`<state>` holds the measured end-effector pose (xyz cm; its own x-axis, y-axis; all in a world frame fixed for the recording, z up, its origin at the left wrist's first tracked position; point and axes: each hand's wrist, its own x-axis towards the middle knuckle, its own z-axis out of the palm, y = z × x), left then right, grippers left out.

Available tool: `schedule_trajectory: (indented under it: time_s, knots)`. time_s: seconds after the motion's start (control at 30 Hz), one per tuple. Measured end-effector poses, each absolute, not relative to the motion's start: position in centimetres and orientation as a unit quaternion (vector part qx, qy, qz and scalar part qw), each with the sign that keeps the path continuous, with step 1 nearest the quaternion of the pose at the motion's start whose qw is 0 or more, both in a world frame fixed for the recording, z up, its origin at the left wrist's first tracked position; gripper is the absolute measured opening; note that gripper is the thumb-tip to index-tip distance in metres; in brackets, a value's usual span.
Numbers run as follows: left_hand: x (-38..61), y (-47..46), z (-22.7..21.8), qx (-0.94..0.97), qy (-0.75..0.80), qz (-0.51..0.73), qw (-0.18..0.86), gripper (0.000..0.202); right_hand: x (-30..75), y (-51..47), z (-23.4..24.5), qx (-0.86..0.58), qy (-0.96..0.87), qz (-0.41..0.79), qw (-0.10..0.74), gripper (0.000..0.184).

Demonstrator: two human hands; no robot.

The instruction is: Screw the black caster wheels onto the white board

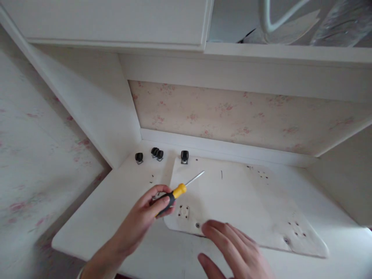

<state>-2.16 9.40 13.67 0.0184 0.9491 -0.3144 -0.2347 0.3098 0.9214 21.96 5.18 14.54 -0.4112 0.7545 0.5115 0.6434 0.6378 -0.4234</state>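
Screwdriver (175, 192) held over the panel (232, 197) on the desk (110, 217).
The handle is clamped in the closed fingers of the left hand (151, 211), with the shaft raised above the panel's left edge. The right hand (229, 248) is laid flat on the near edge, fingers apart, with nothing held. The panel should probably be kept pinned and the tip set squarely. Casters (157, 153) stand behind.

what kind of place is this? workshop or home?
Likely a home room, not a workshop: pale floral wallpaper, a white wooden desk under a white overhead cupboard, with small black caster wheels lying loose at the back.
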Motion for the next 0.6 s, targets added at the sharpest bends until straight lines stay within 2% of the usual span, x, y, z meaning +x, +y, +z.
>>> schedule_trajectory:
  time_s: [0.07, 0.13, 0.2, 0.3, 0.43, 0.5, 0.6]
  knots:
    - [-0.1, 8.0, 12.8, 0.301, 0.476, 0.503, 0.656, 0.035, 19.6, 6.6, 15.4, -0.352, -0.894, 0.005, 0.277, 0.039]
    - [1.2, 6.8, 11.6, 0.252, 0.444, 0.530, 0.677, 0.040, 17.8, 7.5, 15.3, -0.321, -0.922, -0.019, 0.216, 0.049]
    - [1.8, 5.8, 10.6, 0.206, 0.417, 0.557, 0.688, 0.048, 16.8, 7.9, 14.6, -0.305, -0.933, -0.023, 0.191, 0.056]
    - [1.6, 4.9, 9.7, 0.198, 0.378, 0.590, 0.686, 0.055, 16.6, 7.9, 14.1, -0.292, -0.933, -0.024, 0.207, 0.058]
    - [0.5, 5.0, 10.1, 0.292, 0.339, 0.587, 0.674, 0.053, 17.6, 8.9, 15.3, -0.302, -0.918, 0.027, 0.255, 0.044]
    - [-0.1, 5.8, 9.9, 0.334, 0.404, 0.587, 0.618, 0.046, 18.2, 10.7, 16.4, -0.369, -0.879, 0.087, 0.287, 0.035]
    - [-0.9, 7.3, 7.9, 0.350, 0.574, 0.567, 0.475, 0.039, 18.8, 15.0, 17.8, -0.495, -0.768, 0.201, 0.354, 0.036]
